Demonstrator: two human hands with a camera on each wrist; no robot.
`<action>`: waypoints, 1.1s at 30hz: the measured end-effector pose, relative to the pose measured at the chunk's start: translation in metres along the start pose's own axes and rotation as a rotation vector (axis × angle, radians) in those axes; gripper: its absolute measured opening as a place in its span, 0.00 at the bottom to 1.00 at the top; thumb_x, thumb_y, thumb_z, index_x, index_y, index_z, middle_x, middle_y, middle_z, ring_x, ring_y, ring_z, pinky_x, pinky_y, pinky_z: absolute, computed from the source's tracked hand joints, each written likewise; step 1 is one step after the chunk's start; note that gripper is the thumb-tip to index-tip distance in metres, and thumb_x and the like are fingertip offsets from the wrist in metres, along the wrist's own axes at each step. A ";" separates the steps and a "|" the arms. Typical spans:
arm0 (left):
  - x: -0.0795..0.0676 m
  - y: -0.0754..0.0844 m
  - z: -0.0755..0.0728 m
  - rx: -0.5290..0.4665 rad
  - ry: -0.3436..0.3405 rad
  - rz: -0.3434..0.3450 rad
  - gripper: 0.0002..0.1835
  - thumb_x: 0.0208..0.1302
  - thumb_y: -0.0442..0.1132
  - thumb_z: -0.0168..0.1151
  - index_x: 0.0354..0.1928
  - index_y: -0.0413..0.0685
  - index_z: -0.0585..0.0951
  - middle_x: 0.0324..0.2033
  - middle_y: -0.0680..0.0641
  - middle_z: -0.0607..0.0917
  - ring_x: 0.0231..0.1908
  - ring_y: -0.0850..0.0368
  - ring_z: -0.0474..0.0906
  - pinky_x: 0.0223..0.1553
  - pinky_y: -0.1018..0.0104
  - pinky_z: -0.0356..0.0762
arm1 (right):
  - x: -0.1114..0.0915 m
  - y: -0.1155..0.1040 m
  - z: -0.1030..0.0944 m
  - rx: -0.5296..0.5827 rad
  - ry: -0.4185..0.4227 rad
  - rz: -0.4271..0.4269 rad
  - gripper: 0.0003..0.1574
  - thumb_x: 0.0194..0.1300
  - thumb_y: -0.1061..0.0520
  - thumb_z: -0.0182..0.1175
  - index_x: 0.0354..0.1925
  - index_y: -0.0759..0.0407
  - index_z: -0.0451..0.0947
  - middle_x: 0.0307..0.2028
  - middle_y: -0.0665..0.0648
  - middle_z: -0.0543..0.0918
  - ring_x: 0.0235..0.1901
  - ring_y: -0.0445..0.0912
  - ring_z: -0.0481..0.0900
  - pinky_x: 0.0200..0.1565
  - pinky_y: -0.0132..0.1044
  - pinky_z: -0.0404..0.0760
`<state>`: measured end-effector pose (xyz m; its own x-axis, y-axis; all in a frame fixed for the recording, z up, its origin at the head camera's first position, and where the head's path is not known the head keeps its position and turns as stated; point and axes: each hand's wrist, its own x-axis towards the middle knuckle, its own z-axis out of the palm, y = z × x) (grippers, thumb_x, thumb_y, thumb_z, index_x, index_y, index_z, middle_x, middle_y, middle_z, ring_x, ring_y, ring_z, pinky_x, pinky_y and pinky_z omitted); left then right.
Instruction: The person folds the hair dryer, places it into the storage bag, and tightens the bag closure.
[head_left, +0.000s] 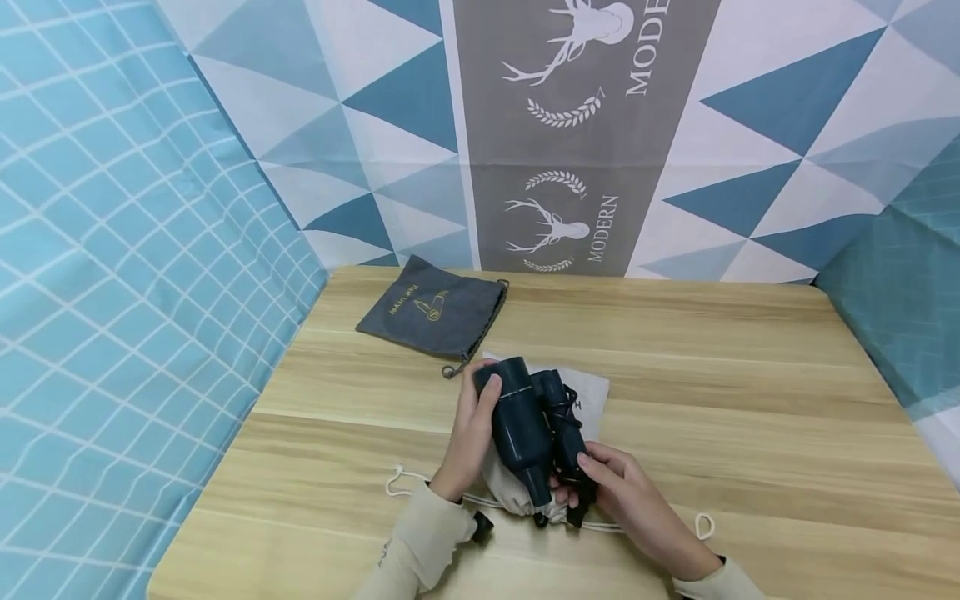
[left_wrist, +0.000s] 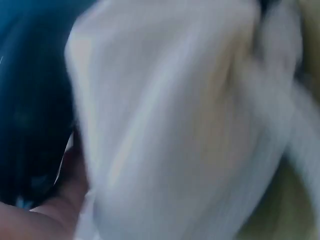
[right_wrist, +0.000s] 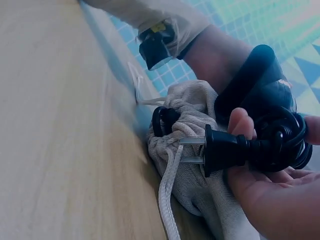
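A dark navy hair dryer (head_left: pixel 521 429) with its handle folded alongside lies over a pale drawstring pouch (head_left: pixel 592 398). My left hand (head_left: pixel 471 425) grips the dryer's barrel near its wide end, thumb on top. On the other side, my right hand (head_left: pixel 622 487) holds the folded handle (head_left: pixel 570 442) and the black cord wound about it. In the right wrist view, its fingers curl round the cord bundle (right_wrist: pixel 280 140), and a two-prong plug (right_wrist: pixel 222 151) sticks out beside the pouch's gathered mouth (right_wrist: pixel 185 120). Blurred pale cloth (left_wrist: pixel 160 120) fills most of the left wrist view.
A dark grey drawstring bag (head_left: pixel 438 308) with a gold hair dryer print lies flat at the table's back left. White cord loops (head_left: pixel 397 479) spread from the pale pouch to both sides. The wooden table (head_left: pixel 735 375) meets a patterned cloth backdrop (head_left: pixel 547 150).
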<state>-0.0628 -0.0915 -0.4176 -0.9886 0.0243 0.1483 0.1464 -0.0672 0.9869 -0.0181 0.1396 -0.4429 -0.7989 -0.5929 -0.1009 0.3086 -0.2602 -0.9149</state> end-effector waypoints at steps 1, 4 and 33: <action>0.002 0.001 -0.004 0.041 -0.036 -0.004 0.22 0.80 0.52 0.43 0.66 0.48 0.65 0.58 0.45 0.73 0.54 0.52 0.71 0.57 0.59 0.67 | 0.000 -0.001 -0.001 0.026 -0.018 -0.005 0.28 0.81 0.57 0.40 0.69 0.76 0.56 0.48 0.66 0.83 0.44 0.48 0.83 0.45 0.36 0.81; 0.007 0.004 -0.013 0.145 -0.125 0.002 0.20 0.81 0.50 0.43 0.66 0.51 0.67 0.56 0.45 0.75 0.51 0.54 0.73 0.54 0.60 0.70 | -0.002 -0.005 -0.003 0.087 -0.071 -0.021 0.25 0.81 0.59 0.38 0.68 0.73 0.56 0.47 0.65 0.83 0.43 0.49 0.83 0.44 0.36 0.80; 0.138 -0.016 -0.081 1.089 -0.321 0.122 0.08 0.75 0.38 0.53 0.43 0.43 0.81 0.35 0.47 0.80 0.34 0.54 0.75 0.40 0.57 0.75 | -0.001 -0.002 -0.007 0.104 -0.102 -0.062 0.22 0.82 0.60 0.35 0.67 0.66 0.58 0.50 0.65 0.81 0.45 0.48 0.83 0.48 0.38 0.80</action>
<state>-0.2045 -0.1683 -0.4184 -0.9343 0.3417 0.1018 0.3478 0.8103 0.4716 -0.0212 0.1459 -0.4437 -0.7630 -0.6464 -0.0004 0.3167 -0.3733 -0.8720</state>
